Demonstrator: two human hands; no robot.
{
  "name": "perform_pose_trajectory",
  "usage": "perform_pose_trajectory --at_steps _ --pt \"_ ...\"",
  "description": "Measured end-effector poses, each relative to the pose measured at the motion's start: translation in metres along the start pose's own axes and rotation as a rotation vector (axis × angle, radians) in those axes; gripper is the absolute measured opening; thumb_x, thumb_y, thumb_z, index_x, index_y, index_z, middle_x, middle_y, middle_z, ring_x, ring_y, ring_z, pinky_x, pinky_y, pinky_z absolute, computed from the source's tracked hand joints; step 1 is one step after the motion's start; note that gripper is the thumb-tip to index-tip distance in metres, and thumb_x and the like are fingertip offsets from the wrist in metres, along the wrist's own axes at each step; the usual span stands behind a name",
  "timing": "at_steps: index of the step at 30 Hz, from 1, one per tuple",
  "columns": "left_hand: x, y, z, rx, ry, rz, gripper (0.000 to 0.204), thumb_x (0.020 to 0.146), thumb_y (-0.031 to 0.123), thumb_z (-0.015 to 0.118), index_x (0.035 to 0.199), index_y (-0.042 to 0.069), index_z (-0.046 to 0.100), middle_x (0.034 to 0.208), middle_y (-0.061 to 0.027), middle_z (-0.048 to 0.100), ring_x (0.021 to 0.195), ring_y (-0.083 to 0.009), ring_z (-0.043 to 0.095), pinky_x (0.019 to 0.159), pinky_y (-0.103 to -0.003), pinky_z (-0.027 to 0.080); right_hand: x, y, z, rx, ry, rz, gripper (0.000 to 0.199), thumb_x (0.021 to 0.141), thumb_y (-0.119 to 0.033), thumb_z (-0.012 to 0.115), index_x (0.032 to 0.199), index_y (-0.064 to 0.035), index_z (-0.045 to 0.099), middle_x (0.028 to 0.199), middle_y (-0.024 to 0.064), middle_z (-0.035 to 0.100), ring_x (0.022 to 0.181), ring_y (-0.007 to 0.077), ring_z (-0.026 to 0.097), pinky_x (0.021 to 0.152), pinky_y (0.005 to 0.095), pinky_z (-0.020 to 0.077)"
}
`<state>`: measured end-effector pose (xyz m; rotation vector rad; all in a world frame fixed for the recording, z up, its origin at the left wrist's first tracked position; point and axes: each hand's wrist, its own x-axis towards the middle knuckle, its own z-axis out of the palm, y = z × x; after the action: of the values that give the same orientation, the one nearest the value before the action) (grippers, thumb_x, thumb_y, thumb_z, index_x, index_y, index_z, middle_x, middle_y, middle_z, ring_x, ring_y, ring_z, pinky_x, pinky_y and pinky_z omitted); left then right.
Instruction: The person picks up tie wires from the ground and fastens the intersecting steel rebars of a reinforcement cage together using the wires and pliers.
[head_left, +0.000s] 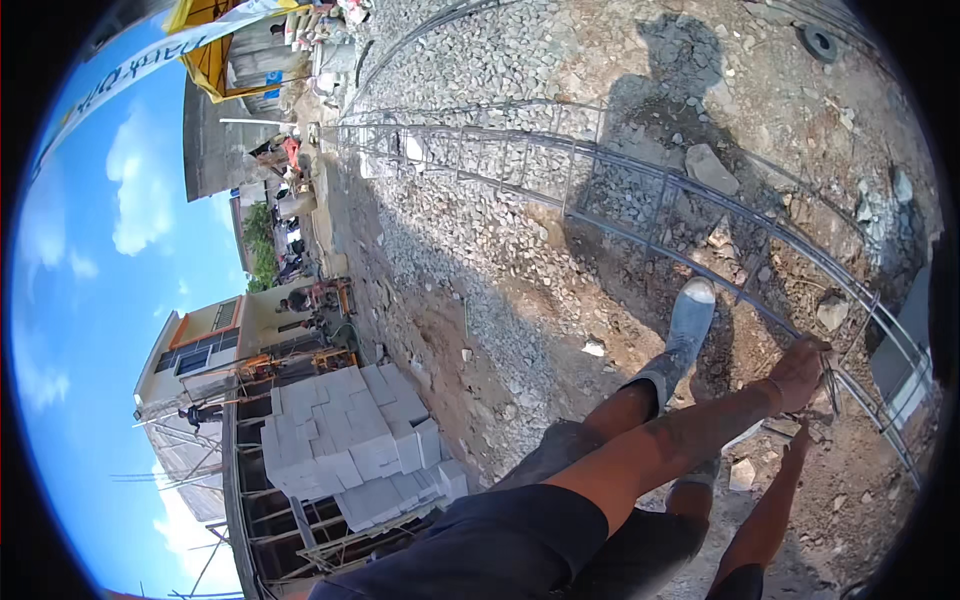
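A long cage of steel reinforcing bars [660, 178] runs from the upper middle to the right edge, its long bars joined by thin cross ties. My left hand [800, 372] is closed around a bar near the cage's right end. Thin dark strands [832, 388], which look like tie wire, stick out beside its fingers. Just below it, my right hand [797, 446] reaches toward the same spot; its fingers are partly hidden, and I cannot make out whether it holds anything. My grey boot [690, 322] stands on the ground beside the cage.
Loose gravel [490, 60] and stones, including a big rock [711, 170], cover the ground. A stack of pale grey blocks [350, 430] stands at lower left. A pale slab [905, 360] lies by the cage's end. Farther off are a building [195, 345] with scaffolding and people.
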<state>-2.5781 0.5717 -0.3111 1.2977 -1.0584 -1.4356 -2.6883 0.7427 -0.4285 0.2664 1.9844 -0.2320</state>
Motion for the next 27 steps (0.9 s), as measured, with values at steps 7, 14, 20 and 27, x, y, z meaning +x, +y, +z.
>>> perform_pose_trajectory --at_steps 7,14,20,27 --pt "0.030 0.115 -0.111 1.336 -0.146 0.043 0.024 0.080 0.018 0.055 0.101 0.007 0.054 0.096 -0.0063 0.053 0.093 -0.0199 0.051 0.082 -0.028 0.043 -0.025 -0.018 0.226 -0.216 -0.543 -0.295 0.056 0.081 -0.041 0.054 0.117 0.0009 0.045 0.105 0.0158 0.051 0.091 0.0243 0.051 0.072 0.0357 0.0433" --pt "0.021 0.128 -0.146 1.417 -0.085 -0.030 0.022 0.079 0.019 0.054 0.097 0.006 0.055 0.092 -0.0073 0.054 0.091 -0.0209 0.052 0.081 -0.029 0.043 0.040 0.053 0.224 -0.204 -0.611 -0.344 0.051 0.081 -0.039 0.054 0.115 -0.0003 0.047 0.100 0.0156 0.052 0.086 0.0239 0.052 0.069 0.0360 0.0432" --pt "0.027 0.099 -0.126 1.359 -0.187 -0.040 0.020 0.078 0.020 0.054 0.093 0.006 0.055 0.089 -0.0082 0.054 0.089 -0.0217 0.053 0.080 -0.031 0.043 0.092 0.088 0.150 -0.118 -0.494 -0.342 0.048 0.081 -0.037 0.053 0.113 -0.0013 0.048 0.096 0.0155 0.053 0.081 0.0235 0.052 0.065 0.0362 0.0432" --pt "0.034 0.086 -0.111 1.322 -0.269 -0.057 0.019 0.077 0.020 0.054 0.089 0.006 0.056 0.085 -0.0093 0.055 0.087 -0.0226 0.054 0.079 -0.032 0.044 0.112 0.111 0.091 -0.032 -0.398 -0.356 0.044 0.082 -0.035 0.053 0.111 -0.0025 0.049 0.091 0.0154 0.054 0.076 0.0230 0.053 0.061 0.0365 0.0432"
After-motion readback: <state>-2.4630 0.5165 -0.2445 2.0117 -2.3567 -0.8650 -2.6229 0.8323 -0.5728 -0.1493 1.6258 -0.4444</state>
